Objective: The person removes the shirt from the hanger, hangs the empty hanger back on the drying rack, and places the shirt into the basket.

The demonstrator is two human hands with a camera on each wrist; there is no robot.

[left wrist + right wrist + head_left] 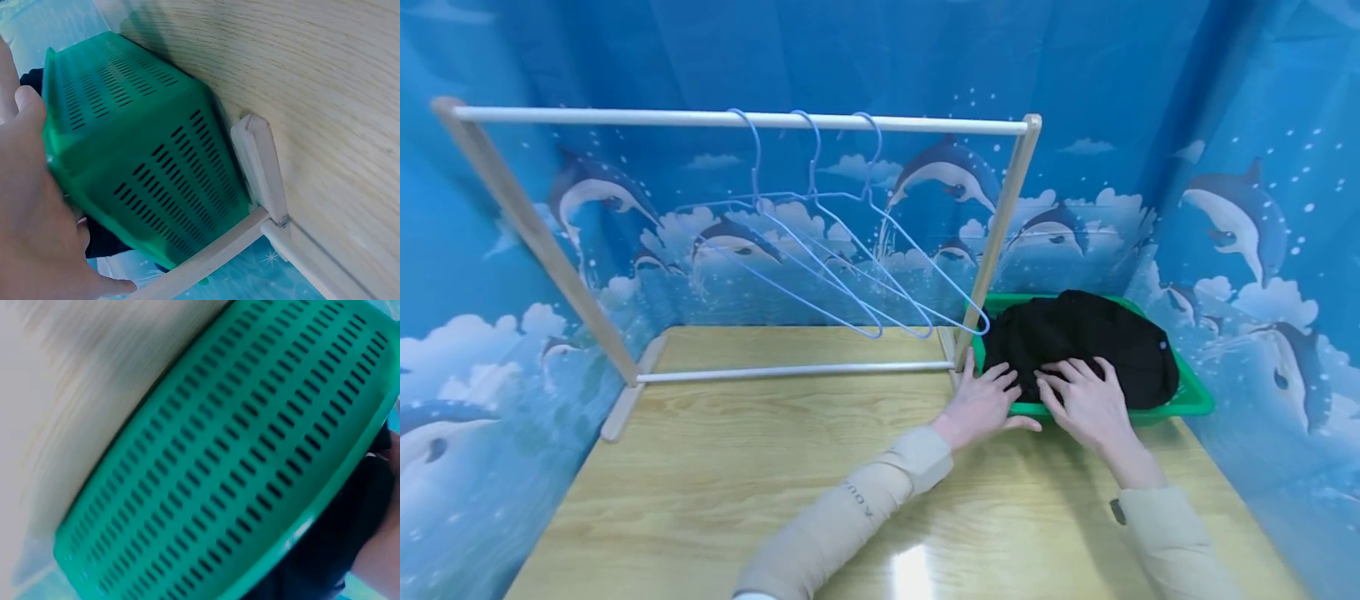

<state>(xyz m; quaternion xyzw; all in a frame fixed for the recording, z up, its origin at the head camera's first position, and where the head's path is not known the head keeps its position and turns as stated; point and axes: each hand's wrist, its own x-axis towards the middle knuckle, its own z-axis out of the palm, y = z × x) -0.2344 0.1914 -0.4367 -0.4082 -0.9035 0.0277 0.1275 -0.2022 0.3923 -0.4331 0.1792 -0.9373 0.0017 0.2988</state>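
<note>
Black cloth, apparently a garment (1075, 333), lies bunched in a green plastic basket (1197, 398) at the right of the table in the head view. My left hand (981, 408) is at the basket's front left corner, fingers spread over the rim and the cloth's edge. The left wrist view shows this hand (37, 212) beside the slotted basket wall (169, 169). My right hand (1093, 408) rests on the front of the cloth, fingers spread and slightly bent. In the right wrist view, dark cloth (325, 544) shows past the basket rim; the right fingertips are hidden there.
A rack with wooden posts (542, 233) and a white top rail (625, 117) stands at the back of the wooden table (760, 467). Three blue hangers (812, 167) hang from it, near the basket's left side. A dolphin-print curtain (865, 50) surrounds the table.
</note>
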